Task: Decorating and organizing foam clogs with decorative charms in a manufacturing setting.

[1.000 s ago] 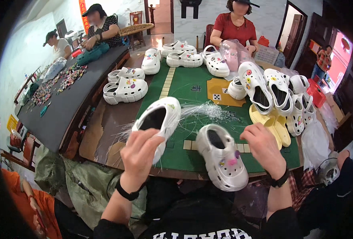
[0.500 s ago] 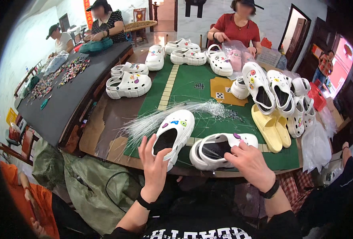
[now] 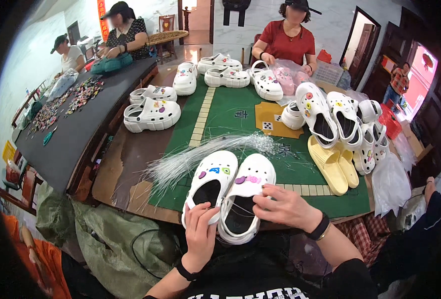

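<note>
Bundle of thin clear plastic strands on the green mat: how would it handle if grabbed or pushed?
The bundle of thin clear plastic strands is probably floppy and very light: the strands fan out loosely and curve. A push would likely scatter them rather than slide them as one. They look smooth, so likely slippery on the green mat.

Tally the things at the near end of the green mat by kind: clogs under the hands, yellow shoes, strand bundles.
White clogs under the left hand and right hand: 2
Yellow shoes: 2
Bundle of clear strands: 1
Total: 5
</note>
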Motion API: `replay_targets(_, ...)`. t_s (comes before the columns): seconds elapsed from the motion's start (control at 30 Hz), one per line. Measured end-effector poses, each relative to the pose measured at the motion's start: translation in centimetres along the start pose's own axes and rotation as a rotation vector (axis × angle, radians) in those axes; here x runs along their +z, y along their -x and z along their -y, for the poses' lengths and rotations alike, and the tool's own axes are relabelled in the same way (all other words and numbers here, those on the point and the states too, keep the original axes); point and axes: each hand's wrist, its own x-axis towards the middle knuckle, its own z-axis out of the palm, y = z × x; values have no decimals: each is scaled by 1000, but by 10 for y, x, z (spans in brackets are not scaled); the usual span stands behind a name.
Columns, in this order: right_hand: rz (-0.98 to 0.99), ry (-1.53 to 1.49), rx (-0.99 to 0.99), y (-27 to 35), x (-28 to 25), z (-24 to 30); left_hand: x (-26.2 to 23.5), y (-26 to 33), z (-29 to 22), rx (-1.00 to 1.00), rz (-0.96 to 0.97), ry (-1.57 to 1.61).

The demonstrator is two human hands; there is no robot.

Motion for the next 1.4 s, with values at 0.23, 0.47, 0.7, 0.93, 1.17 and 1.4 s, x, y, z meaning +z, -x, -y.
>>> replay_targets(0.23,-275,-274,298,8,30,-18,27,-10,-6,25,15,-204)
replay_targets(0.47,-107,70,927,97,43,-83,5,6,-23,225,-54,-129)
replay_targets(0.7,-185,30,940,101,36,-71,70,-4,-62,-267,661,862)
replay_targets(0.93,-131,105,893,116,-11,-8,210,-31,-75,-519,510,1105)
replay_targets(1.17,-187,-176,1076,180,-21,91,246,-58,22,-855,277,1551)
replay_targets(1.4,-231,-179,1358,228,-50,172,263,-106,20,-925,146,1520)
